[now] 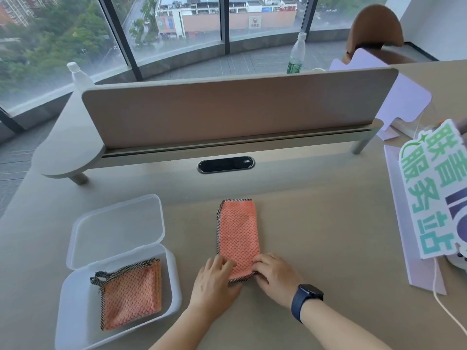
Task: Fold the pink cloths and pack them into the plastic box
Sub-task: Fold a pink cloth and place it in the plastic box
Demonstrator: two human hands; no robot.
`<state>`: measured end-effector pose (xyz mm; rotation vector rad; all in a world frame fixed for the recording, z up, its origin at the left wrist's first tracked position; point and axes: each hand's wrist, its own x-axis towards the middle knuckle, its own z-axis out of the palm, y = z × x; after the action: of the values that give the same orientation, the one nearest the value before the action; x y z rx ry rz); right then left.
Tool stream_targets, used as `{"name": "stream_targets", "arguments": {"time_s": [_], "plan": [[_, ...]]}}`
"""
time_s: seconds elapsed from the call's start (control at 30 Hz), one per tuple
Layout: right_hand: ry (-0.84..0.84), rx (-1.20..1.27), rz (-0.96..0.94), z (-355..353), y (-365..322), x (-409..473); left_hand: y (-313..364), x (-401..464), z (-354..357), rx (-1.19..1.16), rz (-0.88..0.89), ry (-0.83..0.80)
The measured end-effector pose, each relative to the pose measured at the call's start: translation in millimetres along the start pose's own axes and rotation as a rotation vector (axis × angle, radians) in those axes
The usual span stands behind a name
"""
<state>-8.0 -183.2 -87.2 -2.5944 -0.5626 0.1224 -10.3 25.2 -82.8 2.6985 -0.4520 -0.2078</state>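
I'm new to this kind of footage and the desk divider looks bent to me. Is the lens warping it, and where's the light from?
Head view: yes, wide-angle warp bows the beige desk divider panel and window frames. Soft daylight comes from the windows, leaving faint shadows under both hands on the pink waffle-weave cloth. The translucent plastic box shows no harsh glare.

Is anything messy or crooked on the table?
A little. The folded cloth in the plastic box sits crooked, turned against the walls, its hanging loop sticking out at one corner. The cloth on the table lies fairly straight, with both hands on its near end.
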Motion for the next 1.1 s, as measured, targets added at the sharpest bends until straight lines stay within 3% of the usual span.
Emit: {"name": "stream_targets", "arguments": {"time_s": [0.13, 0.33, 0.5, 0.63, 0.8, 1.1], "plan": [[0.074, 0.197, 0.182, -10, -15, 3, 9, -3, 1, 0.08, -0.011, -0.029], [0.119, 0.369, 0.233, -32, -21, 4, 3, 0, -5, -0.046, -0.086, 0.061], [-0.033, 0.232, 0.162, -30, -16, -9, 1, -3, -11, -0.161, -0.026, 0.066], [-0.091, 0.198, 0.209, -31, -11, -20, 4, -13, -17, -0.336, -0.022, -0.005], [-0.118, 0.248, 0.317, -45, -7, -8, 7, 1, -30, -0.49, -0.165, -0.078], [-0.12, 0.285, 0.452, -57, 11, 49, 6, 56, -32, -0.595, -0.452, -0.033]]}}
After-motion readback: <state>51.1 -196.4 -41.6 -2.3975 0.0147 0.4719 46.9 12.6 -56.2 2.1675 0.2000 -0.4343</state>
